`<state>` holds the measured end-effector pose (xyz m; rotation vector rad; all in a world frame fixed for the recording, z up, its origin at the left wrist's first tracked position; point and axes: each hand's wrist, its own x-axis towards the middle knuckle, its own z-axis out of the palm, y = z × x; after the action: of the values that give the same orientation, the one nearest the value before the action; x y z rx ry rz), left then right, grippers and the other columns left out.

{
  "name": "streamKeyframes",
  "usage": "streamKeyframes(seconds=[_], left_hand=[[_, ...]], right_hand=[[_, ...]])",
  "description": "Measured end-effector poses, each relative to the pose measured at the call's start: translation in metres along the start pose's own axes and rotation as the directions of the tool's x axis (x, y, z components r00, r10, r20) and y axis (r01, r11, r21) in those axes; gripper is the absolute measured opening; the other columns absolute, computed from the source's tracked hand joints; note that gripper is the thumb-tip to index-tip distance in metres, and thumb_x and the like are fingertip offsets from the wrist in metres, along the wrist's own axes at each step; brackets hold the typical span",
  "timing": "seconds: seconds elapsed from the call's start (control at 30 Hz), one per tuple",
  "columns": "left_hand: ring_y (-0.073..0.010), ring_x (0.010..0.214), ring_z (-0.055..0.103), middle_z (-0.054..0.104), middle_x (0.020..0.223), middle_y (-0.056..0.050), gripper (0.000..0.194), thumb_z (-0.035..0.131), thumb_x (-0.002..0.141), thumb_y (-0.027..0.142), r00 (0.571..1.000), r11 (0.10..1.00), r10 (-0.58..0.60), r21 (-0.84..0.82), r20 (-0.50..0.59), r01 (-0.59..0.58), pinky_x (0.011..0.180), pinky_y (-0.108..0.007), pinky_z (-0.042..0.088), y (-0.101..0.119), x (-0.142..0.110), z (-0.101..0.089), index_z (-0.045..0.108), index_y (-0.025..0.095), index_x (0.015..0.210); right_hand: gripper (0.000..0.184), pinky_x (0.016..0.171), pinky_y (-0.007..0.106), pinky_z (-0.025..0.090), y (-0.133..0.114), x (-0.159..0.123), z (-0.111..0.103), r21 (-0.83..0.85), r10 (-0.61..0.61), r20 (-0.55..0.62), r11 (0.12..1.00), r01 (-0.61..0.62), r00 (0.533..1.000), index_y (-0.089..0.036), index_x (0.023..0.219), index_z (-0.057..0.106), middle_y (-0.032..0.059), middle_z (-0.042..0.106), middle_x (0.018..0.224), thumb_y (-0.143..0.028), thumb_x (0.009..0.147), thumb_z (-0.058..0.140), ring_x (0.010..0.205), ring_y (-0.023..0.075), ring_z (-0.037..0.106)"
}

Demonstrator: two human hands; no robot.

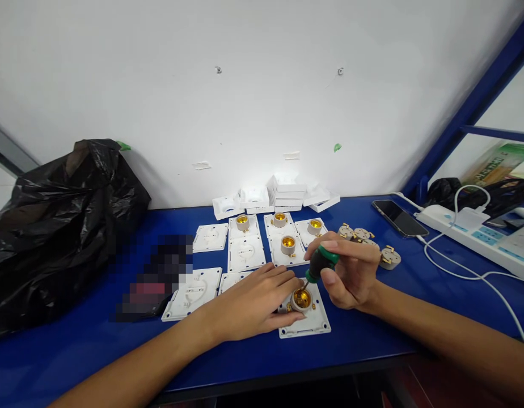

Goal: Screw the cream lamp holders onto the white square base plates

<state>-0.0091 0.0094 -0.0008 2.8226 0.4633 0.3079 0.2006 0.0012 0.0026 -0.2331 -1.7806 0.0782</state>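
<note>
White wall (262,113) backs the blue bench (230,362), a black bag (75,226) slumped left, a power strip (478,232) right. Near the front edge, I see the left hand (254,297) holding a brass-lined socket (301,300) on a white plate (315,326); the right hand (358,269) grips a screwdriver (320,264), tip inside.

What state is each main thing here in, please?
Left hand: holding the front socket.
Right hand: gripping the screwdriver.
Screwdriver: tip in the front socket.
Front socket: on a plate, open side up.
Loose sockets: lying unattached.
Phone: flat, screen dark.
Power strip: white charger plugged in.
Black bag: bulging.
Covers: partly stacked.
</note>
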Motion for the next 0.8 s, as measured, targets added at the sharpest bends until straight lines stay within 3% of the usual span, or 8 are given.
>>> streamKeyframes(seconds=[0.37, 0.53, 0.63, 0.8], left_hand=[[-0.0234, 0.090, 0.066, 0.068, 0.097, -0.005, 0.027, 0.062, 0.102, 0.045, 1.000, 0.999, 0.007, 0.037, 0.002, -0.007, 0.090, -0.040, 0.050, 0.002, 0.002, 0.000, 0.059, 0.019, 0.104], [-0.0252, 0.097, 0.068, 0.071, 0.105, -0.007, 0.028, 0.062, 0.102, 0.044, 1.000, 1.000, 0.003, 0.029, 0.002, -0.003, 0.095, -0.041, 0.048, 0.002, 0.001, 0.001, 0.060, 0.019, 0.113], [-0.0246, 0.094, 0.067, 0.070, 0.101, -0.006, 0.026, 0.063, 0.102, 0.044, 1.000, 1.000, -0.002, 0.031, 0.010, 0.002, 0.093, -0.041, 0.048, 0.003, 0.001, 0.000, 0.060, 0.019, 0.107], [-0.0234, 0.090, 0.065, 0.067, 0.100, -0.005, 0.027, 0.068, 0.099, 0.041, 1.000, 1.000, -0.019, 0.001, 0.013, 0.019, 0.093, -0.040, 0.049, 0.003, 0.001, -0.002, 0.059, 0.019, 0.111]], right_hand=[[0.057, 0.043, 0.027, 0.048, -0.008, 0.000, -0.001, 0.010, -0.064, -0.022, 0.998, 0.065, 0.998, -0.019, 0.149, 0.043, 0.0029, 0.057, 0.083, -0.013, 0.092, 0.049, 0.067, 0.0188, 0.060], [0.056, 0.045, 0.028, 0.051, -0.011, 0.000, -0.002, -0.017, -0.067, -0.004, 0.998, 0.067, 0.998, -0.021, 0.149, 0.043, 0.0008, 0.057, 0.079, -0.017, 0.094, 0.051, 0.065, 0.0178, 0.062], [0.056, 0.045, 0.028, 0.051, -0.010, 0.001, -0.003, -0.021, -0.055, -0.009, 0.998, 0.055, 0.998, -0.025, 0.150, 0.042, 0.0011, 0.059, 0.082, -0.018, 0.095, 0.051, 0.065, 0.0175, 0.062], [0.058, 0.045, 0.030, 0.051, -0.008, -0.001, -0.002, -0.003, -0.056, -0.009, 0.998, 0.056, 0.998, -0.020, 0.151, 0.042, 0.0044, 0.060, 0.089, -0.012, 0.094, 0.053, 0.070, 0.0190, 0.061]])
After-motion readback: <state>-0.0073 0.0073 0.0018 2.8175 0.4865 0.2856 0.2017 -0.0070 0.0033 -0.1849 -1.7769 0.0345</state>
